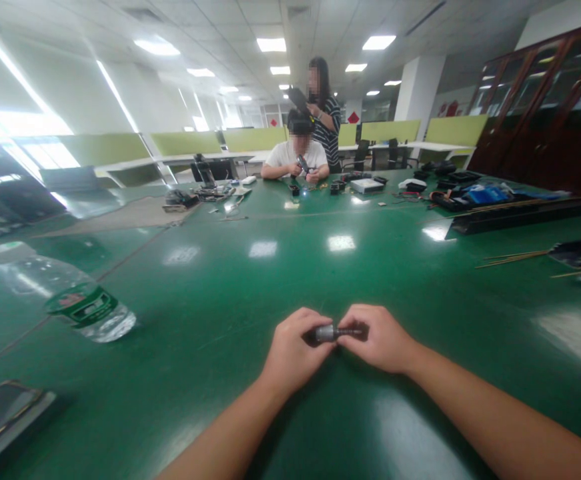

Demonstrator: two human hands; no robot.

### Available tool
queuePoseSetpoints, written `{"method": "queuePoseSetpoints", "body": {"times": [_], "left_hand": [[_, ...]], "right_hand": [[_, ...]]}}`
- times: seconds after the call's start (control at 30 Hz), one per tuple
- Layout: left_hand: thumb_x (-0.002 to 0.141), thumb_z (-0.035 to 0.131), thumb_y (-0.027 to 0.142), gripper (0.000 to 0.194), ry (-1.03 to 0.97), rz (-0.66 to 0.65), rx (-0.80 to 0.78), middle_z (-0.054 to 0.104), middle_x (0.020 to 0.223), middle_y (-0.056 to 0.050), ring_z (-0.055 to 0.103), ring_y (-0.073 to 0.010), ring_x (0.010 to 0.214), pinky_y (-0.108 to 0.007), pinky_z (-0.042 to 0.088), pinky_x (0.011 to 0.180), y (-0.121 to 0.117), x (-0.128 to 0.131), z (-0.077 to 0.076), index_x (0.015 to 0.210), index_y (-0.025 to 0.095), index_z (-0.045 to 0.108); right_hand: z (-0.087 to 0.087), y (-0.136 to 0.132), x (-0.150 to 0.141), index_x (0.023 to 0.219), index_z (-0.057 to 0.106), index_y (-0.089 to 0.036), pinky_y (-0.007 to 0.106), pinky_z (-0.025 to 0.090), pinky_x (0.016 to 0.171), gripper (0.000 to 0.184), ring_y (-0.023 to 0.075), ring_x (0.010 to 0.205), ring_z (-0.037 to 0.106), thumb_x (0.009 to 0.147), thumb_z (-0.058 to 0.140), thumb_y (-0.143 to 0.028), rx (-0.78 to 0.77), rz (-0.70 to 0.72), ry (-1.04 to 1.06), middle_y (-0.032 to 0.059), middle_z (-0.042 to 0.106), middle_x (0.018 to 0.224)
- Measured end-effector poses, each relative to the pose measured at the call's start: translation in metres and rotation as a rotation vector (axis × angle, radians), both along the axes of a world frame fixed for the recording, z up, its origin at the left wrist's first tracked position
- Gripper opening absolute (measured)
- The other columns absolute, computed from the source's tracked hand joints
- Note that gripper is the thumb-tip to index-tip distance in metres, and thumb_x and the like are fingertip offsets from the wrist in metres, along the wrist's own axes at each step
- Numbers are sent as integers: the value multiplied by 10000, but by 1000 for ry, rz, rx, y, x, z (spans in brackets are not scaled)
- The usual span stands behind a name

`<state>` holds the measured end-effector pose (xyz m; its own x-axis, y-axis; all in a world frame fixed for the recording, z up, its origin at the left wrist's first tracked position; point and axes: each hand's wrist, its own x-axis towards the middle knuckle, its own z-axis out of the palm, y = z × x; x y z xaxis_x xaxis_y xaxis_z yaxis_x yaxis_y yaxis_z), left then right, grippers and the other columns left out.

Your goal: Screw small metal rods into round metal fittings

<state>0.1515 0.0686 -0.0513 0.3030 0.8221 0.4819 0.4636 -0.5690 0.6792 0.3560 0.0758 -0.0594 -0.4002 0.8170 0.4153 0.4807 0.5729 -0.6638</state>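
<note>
1. At the lower left edge, a phone-like device [5,417] lies on the green table [195,287], cut off by the frame.
2. Beyond it a clear plastic bottle [90,310] with a green label lies on its side, its base toward the lower right. Its cap end is blurred.
3. Farther off, left of centre, small dark parts [183,199] sit near the far side of the table, too small to identify.
4. The left hand [295,350] is closed around the thick end of a small cylindrical tool [325,333], thumb and fingers clamped on it.
5. The tool is held just over the table in front of the wearer, between both hands. Its long axis runs left to right, nearly level across the view: the thick, dark and silvery body is at the left, and a thin dark shaft points right. Its left end is partly covered by the left hand; the far tip of the shaft is hard to make out against the right hand, and the type of tool cannot be told.
6. Across the table, a seated person [275,160] in white holds a dark object; a standing person [331,143] in stripes is behind.
7. The right hand [383,340] pinches the thin shaft, fingertips together on it.
8. At far right, a long black channel [535,215] and thin sticks [513,258] lie on the table, the channel cut off by the frame.
</note>
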Motion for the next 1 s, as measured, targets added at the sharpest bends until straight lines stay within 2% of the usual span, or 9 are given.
{"method": "queuePoseSetpoints", "body": {"times": [1.0], "left_hand": [[739, 745, 145, 188, -12, 51, -22, 694, 912, -39, 630, -177, 856, -297, 502, 767, 2, -3, -1, 914, 211, 728]], "right_hand": [[2, 1, -1, 797, 689, -188, 255, 441, 615, 82, 151, 665, 602, 737, 706, -135, -57, -79, 51, 7, 681, 745]]}}
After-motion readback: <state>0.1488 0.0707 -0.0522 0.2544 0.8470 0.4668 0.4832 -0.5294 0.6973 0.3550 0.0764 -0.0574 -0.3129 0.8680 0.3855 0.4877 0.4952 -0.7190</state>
